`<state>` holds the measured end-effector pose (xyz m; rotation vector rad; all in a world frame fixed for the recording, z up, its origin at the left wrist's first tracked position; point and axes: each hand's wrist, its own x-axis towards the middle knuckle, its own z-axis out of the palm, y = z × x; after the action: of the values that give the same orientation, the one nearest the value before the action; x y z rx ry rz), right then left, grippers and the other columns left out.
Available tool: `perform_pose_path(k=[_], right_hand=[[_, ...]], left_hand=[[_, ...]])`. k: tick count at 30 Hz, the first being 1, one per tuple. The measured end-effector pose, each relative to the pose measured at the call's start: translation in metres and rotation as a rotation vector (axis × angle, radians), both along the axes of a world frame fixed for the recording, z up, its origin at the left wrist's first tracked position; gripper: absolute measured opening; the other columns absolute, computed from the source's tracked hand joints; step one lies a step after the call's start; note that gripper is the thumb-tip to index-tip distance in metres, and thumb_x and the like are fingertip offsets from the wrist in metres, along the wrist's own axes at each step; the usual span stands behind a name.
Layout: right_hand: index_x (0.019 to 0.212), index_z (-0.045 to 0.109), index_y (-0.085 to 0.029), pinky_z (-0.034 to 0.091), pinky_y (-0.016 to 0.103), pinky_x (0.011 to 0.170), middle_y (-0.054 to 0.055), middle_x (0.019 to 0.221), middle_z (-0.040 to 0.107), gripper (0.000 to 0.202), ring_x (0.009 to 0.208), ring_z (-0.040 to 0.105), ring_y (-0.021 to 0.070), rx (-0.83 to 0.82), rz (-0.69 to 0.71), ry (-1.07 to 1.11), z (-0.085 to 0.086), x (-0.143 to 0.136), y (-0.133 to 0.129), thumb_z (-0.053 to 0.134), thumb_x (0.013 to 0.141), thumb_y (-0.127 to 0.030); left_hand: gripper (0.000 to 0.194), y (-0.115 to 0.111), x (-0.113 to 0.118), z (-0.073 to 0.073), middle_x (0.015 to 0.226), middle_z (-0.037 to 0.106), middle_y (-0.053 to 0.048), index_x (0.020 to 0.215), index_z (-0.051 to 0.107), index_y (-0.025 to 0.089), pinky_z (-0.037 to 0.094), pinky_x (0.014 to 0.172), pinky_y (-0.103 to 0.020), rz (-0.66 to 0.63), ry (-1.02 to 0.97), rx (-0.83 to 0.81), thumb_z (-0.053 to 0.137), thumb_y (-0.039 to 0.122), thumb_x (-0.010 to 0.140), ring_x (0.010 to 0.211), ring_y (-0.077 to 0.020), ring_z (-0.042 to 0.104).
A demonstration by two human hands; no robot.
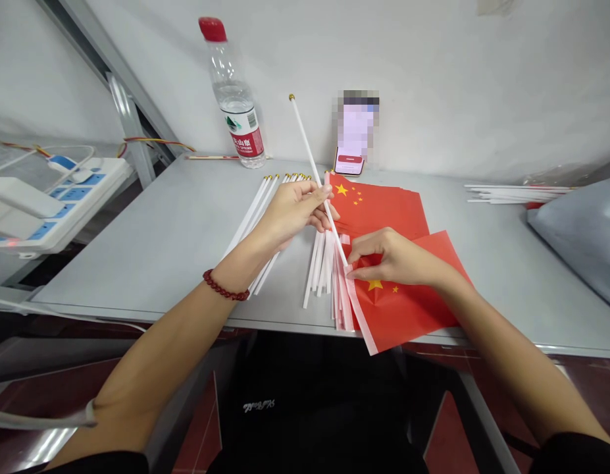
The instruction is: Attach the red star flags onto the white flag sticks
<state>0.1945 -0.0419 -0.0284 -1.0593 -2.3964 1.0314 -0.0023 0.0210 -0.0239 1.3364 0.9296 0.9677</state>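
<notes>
My left hand (305, 207) pinches a white stick (307, 141) with a gold ball at its top; the stick slants down to the right. Its lower end meets the top corner of a red flag's (408, 309) white sleeve. That corner is pinched by my right hand (378, 257). The flag has yellow stars and overhangs the table's front edge. Behind it lies a stack of red flags (388, 207) with white sticks (317, 266) at its left. More gold-tipped white sticks (253, 214) lie under and beside my left forearm.
A water bottle (238, 112) and a lit phone (351, 141) stand against the wall behind the grey table (131, 243). At the left is a power strip (77, 197). Further sticks (516, 193) and a grey plastic bag (581, 230) are at the right.
</notes>
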Motion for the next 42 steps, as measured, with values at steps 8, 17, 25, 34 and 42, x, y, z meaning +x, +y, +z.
perform_pose_path(k=[8,17,25,34,42], right_hand=[[0.070,0.062,-0.017,0.037,0.026,0.056,-0.001,0.065,0.057,0.018,0.055,0.044,0.0084,0.021,0.003,-0.004,0.001,-0.002,0.000,0.062,0.085,-0.028],[0.070,0.061,-0.017,0.036,0.027,0.057,0.000,0.065,0.056,0.022,0.057,0.043,0.0093,0.046,-0.009,-0.013,0.000,-0.002,-0.001,0.063,0.086,-0.032],[0.070,0.060,-0.017,0.037,0.026,0.058,0.000,0.066,0.057,0.021,0.057,0.045,0.0093,0.047,-0.007,0.001,0.000,-0.005,-0.001,0.061,0.086,-0.029],[0.071,0.061,-0.017,0.037,0.026,0.057,-0.001,0.064,0.055,0.015,0.056,0.043,0.0089,0.064,-0.013,-0.002,-0.001,-0.004,-0.001,0.063,0.084,-0.024],[0.071,0.061,-0.016,0.037,0.025,0.056,-0.001,0.064,0.056,0.016,0.056,0.045,0.0087,0.035,-0.020,-0.022,0.000,-0.006,-0.002,0.061,0.085,-0.024]], left_hand=[[0.024,0.001,0.001,-0.003,0.057,0.064,-0.003,0.077,0.062,0.013,0.048,0.045,-0.019,0.012,0.012,0.002,0.065,0.036,0.085,0.046,-0.0105,0.062],[0.028,0.001,0.001,-0.006,0.057,0.064,-0.006,0.067,0.056,0.014,0.048,0.042,-0.019,0.087,0.065,-0.030,0.068,0.034,0.083,0.044,-0.0106,0.061],[0.033,0.000,0.003,-0.011,0.050,0.060,-0.004,0.064,0.053,0.016,0.047,0.041,-0.021,0.096,0.078,-0.058,0.070,0.039,0.080,0.041,-0.0118,0.060],[0.036,-0.002,0.007,-0.013,0.048,0.057,-0.002,0.065,0.051,0.017,0.045,0.037,-0.023,0.125,0.119,-0.052,0.071,0.043,0.079,0.040,-0.0139,0.060],[0.036,-0.004,0.008,-0.009,0.046,0.057,-0.002,0.068,0.051,0.017,0.045,0.037,-0.022,0.152,0.148,0.025,0.070,0.046,0.078,0.039,-0.0148,0.060]])
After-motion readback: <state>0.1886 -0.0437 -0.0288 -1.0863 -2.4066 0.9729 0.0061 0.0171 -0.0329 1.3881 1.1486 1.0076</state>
